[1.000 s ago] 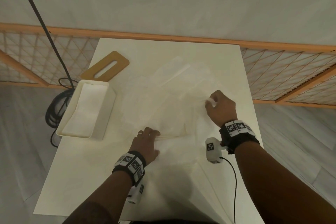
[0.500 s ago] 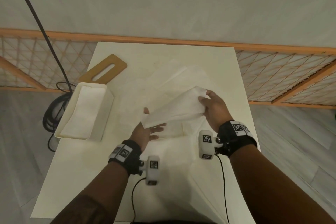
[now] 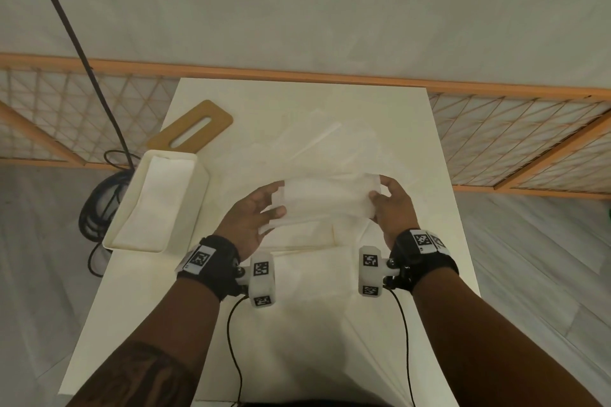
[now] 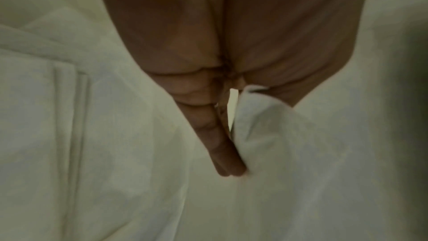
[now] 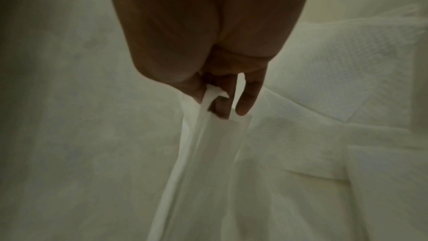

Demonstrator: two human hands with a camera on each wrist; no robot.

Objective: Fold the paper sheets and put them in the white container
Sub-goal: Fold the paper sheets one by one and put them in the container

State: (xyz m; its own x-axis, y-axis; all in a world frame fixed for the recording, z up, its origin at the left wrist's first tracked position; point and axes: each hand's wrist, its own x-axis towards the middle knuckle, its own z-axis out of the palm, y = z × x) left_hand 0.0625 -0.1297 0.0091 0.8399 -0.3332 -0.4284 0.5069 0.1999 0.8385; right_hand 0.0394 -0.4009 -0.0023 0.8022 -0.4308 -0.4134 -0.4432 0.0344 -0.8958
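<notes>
A folded white paper sheet [image 3: 327, 201] hangs just above the table, stretched between both hands. My left hand [image 3: 276, 200] pinches its left end, thumb in front and fingers behind; the left wrist view shows the straight fingers [image 4: 220, 140] against the sheet [image 4: 277, 144]. My right hand [image 3: 377, 190] pinches the right end, and the right wrist view shows the thumb and fingers [image 5: 217, 102] clamped on the sheet's edge [image 5: 208, 153]. The white container [image 3: 201, 195] stands to the left of my left hand with folded paper lying inside it.
Several more thin sheets [image 3: 317, 149] lie spread over the white table [image 3: 165, 324] beyond and under the hands. A wooden lid with a slot [image 3: 191, 129] lies behind the container. A black cable [image 3: 99, 208] coils on the floor left of the table.
Both hands were flat on a sheet on the table. The right hand lifted the sheet, and the left hand turned up and took its other end. Both now hold it in the air.
</notes>
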